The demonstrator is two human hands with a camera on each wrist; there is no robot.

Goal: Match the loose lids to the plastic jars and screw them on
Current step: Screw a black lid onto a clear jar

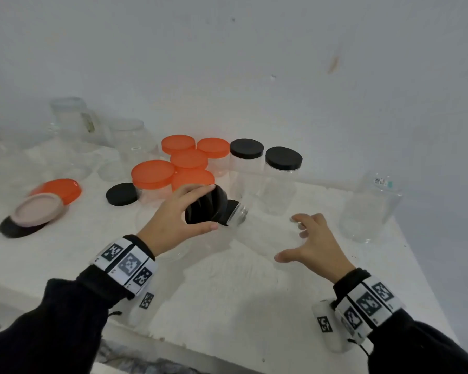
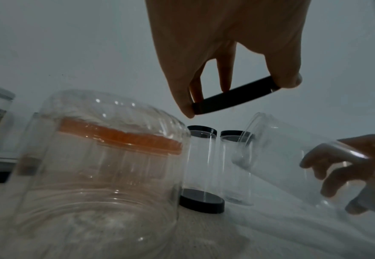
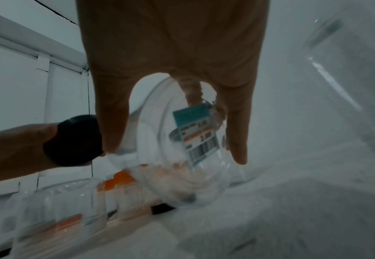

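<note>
My left hand pinches a black lid by its rim between thumb and fingers, tilted on edge. Seen from the left wrist, the black lid hangs just above and left of the open mouth of a clear plastic jar, with a small gap between them. My right hand grips that clear jar, which is tilted with its mouth toward the lid. In the right wrist view a price label shows on the jar's base between my fingers.
Several orange-lidded jars and two black-lidded jars stand behind. A loose black lid lies left of them. Pink and orange lids are stacked far left. Open clear jars stand back left, right and under my left wrist.
</note>
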